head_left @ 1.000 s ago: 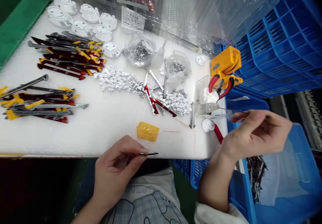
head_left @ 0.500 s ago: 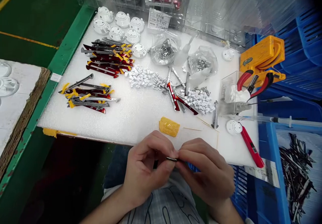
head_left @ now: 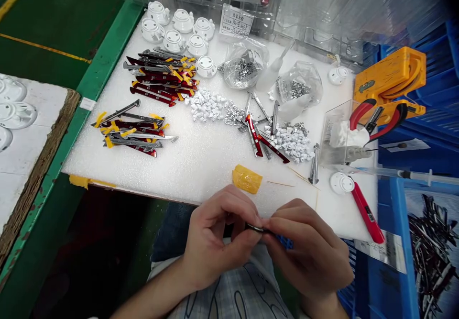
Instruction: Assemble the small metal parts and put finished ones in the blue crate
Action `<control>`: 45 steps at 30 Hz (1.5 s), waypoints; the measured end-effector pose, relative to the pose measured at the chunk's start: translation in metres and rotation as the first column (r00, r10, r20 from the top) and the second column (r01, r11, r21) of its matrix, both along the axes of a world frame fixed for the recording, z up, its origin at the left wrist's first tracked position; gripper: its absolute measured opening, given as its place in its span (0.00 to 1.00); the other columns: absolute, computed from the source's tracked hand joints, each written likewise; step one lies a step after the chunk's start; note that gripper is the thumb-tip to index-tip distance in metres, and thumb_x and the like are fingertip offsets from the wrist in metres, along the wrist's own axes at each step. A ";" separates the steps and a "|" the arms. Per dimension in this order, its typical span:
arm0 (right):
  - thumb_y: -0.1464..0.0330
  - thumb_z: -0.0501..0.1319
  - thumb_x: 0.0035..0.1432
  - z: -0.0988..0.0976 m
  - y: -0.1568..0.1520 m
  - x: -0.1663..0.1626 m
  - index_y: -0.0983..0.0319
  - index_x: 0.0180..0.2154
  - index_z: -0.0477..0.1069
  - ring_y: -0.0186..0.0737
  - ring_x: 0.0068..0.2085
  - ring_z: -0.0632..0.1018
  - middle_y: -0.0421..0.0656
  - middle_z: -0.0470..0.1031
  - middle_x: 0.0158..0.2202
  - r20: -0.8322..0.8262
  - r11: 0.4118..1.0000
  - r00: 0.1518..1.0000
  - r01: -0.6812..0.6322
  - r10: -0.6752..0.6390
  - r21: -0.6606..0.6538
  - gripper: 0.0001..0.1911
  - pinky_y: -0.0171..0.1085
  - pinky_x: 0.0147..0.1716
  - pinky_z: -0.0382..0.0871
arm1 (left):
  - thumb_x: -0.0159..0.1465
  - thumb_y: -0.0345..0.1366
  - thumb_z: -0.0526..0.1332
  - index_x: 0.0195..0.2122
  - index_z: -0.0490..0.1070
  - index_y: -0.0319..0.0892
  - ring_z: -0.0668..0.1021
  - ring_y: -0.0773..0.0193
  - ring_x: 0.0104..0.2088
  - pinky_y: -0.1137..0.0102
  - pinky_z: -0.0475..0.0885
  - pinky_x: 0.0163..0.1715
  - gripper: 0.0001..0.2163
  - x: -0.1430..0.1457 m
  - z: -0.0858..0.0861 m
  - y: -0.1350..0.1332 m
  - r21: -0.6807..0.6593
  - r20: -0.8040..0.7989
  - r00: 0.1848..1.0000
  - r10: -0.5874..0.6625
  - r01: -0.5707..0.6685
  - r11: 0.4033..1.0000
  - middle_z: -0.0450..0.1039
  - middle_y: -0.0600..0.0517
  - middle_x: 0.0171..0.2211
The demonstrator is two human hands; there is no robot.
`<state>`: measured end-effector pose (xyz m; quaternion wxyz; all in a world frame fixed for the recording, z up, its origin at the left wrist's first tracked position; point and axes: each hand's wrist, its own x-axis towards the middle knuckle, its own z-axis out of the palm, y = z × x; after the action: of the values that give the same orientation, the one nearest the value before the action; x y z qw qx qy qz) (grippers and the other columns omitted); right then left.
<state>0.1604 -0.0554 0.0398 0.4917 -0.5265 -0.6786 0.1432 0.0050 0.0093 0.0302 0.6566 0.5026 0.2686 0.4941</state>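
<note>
Between my fingertips is a small dark, thin strip with a shiny edge (head_left: 255, 228), mostly covered by the fingers. My left hand (head_left: 224, 233) pinches one end of it with thumb and forefinger. My right hand (head_left: 308, 245) closes on the other end, its fingertips touching those of the left. Both hands are in front of the table's near edge. Just beyond them lies a yellow tape piece (head_left: 247, 179). Farther off are loose red and silver blade-shaped strips (head_left: 263, 139) beside a heap of small white pieces (head_left: 292, 143).
Taped strips lie in two piles, a near one (head_left: 136, 132) and a far one (head_left: 165, 77). White round parts (head_left: 174, 40) stand behind. At right are a yellow tape dispenser (head_left: 390, 82), red-handled pliers (head_left: 362, 113), a red cutter (head_left: 367, 214) and a blue crate (head_left: 394, 257) of dark strips.
The whole scene has shifted slightly rightward in view. Both hands keep their pinch on the dark strip, with only a slight change in its angle.
</note>
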 end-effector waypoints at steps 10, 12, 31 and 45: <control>0.80 0.72 0.68 -0.008 -0.013 0.004 0.59 0.52 0.83 0.38 0.32 0.79 0.42 0.83 0.36 -0.213 0.994 0.977 0.009 -0.031 -0.105 0.14 0.37 0.28 0.76 | 0.75 0.39 0.75 0.35 0.77 0.47 0.77 0.68 0.29 0.79 0.74 0.26 0.13 -0.004 -0.007 -0.002 0.012 -0.032 0.999 -0.005 0.005 1.000 0.77 0.55 0.29; 0.74 0.74 0.71 -0.008 -0.014 0.005 0.57 0.48 0.82 0.38 0.32 0.79 0.40 0.82 0.34 -0.366 0.981 0.923 0.054 -0.119 -0.184 0.08 0.37 0.28 0.74 | 0.72 0.30 0.75 0.36 0.77 0.47 0.77 0.68 0.29 0.79 0.74 0.26 0.10 -0.007 -0.010 0.000 0.037 -0.078 0.997 0.019 -0.016 0.999 0.77 0.56 0.30; 0.65 0.71 0.78 -0.003 -0.006 0.001 0.55 0.45 0.82 0.37 0.30 0.77 0.39 0.83 0.33 -0.457 0.980 0.879 0.056 -0.139 -0.189 0.03 0.37 0.28 0.72 | 0.67 0.22 0.68 0.38 0.80 0.47 0.80 0.66 0.27 0.74 0.75 0.27 0.11 -0.015 -0.023 0.002 0.154 -0.374 0.926 0.039 0.021 0.988 0.85 0.53 0.35; 0.70 0.72 0.75 -0.003 -0.006 -0.001 0.55 0.47 0.83 0.38 0.30 0.78 0.39 0.84 0.33 -0.431 0.983 0.891 0.073 -0.141 -0.170 0.03 0.37 0.27 0.74 | 0.67 0.21 0.68 0.38 0.81 0.47 0.81 0.66 0.27 0.74 0.76 0.28 0.11 -0.017 -0.024 0.001 0.094 -0.381 0.925 -0.006 0.045 0.995 0.85 0.54 0.36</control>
<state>0.1598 -0.0613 0.0367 0.5989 -0.5523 -0.5069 0.2817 -0.0117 0.0101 0.0062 0.5724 0.6246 0.3588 0.3917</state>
